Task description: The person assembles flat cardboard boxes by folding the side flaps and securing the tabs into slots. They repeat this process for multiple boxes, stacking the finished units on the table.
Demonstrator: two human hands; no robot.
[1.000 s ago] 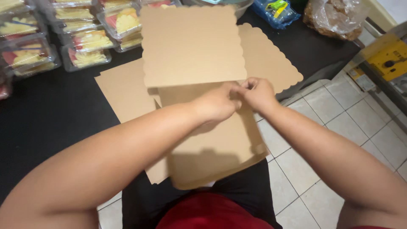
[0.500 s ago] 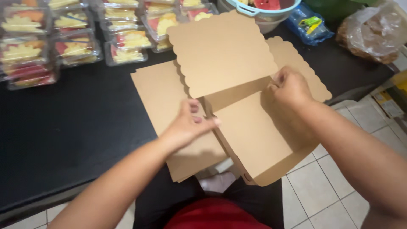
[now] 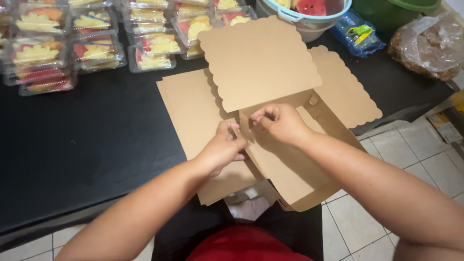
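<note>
A brown cardboard box is half folded at the near edge of the black table, its scalloped lid standing up behind it. My left hand grips the box's left side wall. My right hand pinches the top of that same left corner, fingers closed on the cardboard flap. Both hands meet at the corner. Under the box lie flat brown box blanks, and another scalloped blank sticks out to the right.
Several clear packs of cut fruit fill the table's far left. At the back stand a pale blue tub with watermelon, a blue packet and a plastic bag. Tiled floor lies to the right.
My right hand has moved from the box's right corner across to the left corner, next to my left hand. The right side wall now stands folded up.
</note>
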